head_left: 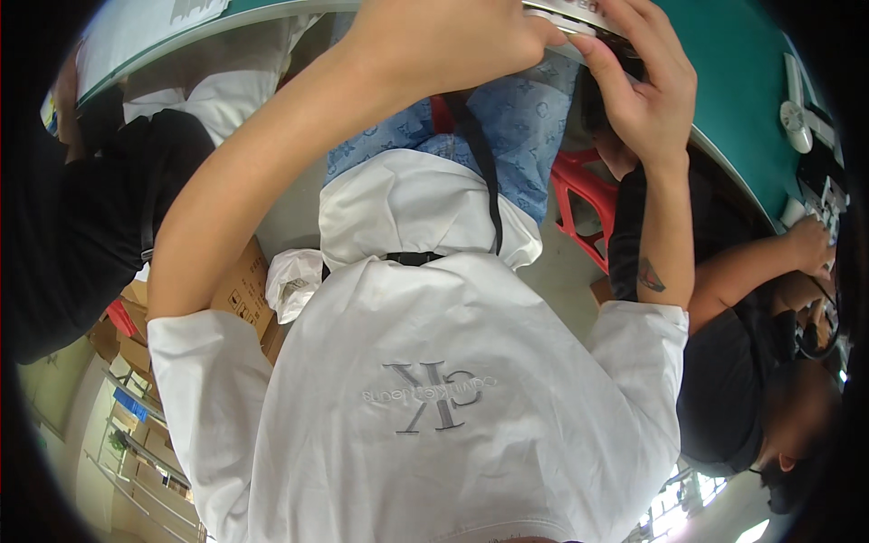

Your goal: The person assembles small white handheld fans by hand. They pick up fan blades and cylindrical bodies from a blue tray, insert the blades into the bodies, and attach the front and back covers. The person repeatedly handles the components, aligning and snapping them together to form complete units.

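At the top of the head view, both my hands are at a flat, silvery-white piece (593, 20) with a dark gap along its side. Its upper part is cut off by the picture's edge, and I cannot tell its kind. My left hand (462, 41) closes on its left end, the thumb tip pressed against the near edge; the other fingers are mostly hidden. From the right, my right hand (647, 90) grips it with bent fingers over the far side and the thumb beneath. The thumbs almost meet. The piece is held close to the table's near edge.
A green-topped table (733, 81) curves round the front. On the right, a co-worker's hand (810, 244) is among white and black parts. Another person in black (81, 244) sits at left. A red stool (579, 204), a carton (244, 290) and a white bag (291, 282) stand below table height.
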Action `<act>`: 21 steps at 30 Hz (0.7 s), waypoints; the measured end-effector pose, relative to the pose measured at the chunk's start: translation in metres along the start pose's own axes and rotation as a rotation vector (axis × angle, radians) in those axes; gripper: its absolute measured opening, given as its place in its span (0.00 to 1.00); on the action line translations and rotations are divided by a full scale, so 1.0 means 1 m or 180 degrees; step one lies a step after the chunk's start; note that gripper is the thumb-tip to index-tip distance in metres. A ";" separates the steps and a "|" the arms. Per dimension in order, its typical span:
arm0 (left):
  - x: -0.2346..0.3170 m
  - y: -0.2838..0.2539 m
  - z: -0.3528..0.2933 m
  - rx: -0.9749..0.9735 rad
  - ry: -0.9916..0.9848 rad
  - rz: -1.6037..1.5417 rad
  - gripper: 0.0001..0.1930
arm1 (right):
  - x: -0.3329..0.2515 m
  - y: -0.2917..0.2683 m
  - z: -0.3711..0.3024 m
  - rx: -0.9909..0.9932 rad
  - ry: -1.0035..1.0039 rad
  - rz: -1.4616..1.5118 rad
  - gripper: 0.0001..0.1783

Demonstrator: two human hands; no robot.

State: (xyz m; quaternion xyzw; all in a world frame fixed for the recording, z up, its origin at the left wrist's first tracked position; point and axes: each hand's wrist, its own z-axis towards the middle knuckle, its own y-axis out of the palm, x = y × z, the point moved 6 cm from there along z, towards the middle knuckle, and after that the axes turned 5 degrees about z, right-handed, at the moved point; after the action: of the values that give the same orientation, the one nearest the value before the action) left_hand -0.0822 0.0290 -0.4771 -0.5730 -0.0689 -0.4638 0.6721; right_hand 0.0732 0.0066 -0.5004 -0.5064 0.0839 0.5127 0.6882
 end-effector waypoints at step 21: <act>0.002 -0.040 -0.003 0.0816 -0.0839 -0.1484 0.24 | -0.021 0.020 0.026 0.0365 0.1293 0.3926 0.29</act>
State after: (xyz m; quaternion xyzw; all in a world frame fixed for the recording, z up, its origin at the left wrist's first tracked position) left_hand -0.1104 0.0286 -0.4492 -0.5074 -0.3434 -0.5149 0.5996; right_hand 0.0374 0.0129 -0.4866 -0.4146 0.5148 0.7024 0.2640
